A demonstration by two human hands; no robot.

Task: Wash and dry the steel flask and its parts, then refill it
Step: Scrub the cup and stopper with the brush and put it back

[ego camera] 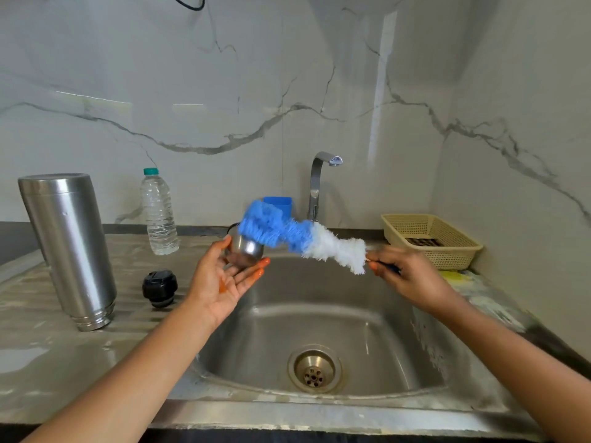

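Steel cup [244, 251] is held in your left grip [220, 282] above the sink [319, 282]. Your right grip [406, 276] clasps the brush [287, 233] handle, bristles at the cup. Flask body [68, 247] stands inverted on the surface [32, 330].

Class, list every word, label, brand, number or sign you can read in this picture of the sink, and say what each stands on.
No text can be read here.
Steel flask and steel cup: bare metal, no print.
Plastic bottle: clear, no label shows.
Black stopper: marks on top too small to read.
Tap: small mark at its tip, too blurred to read.
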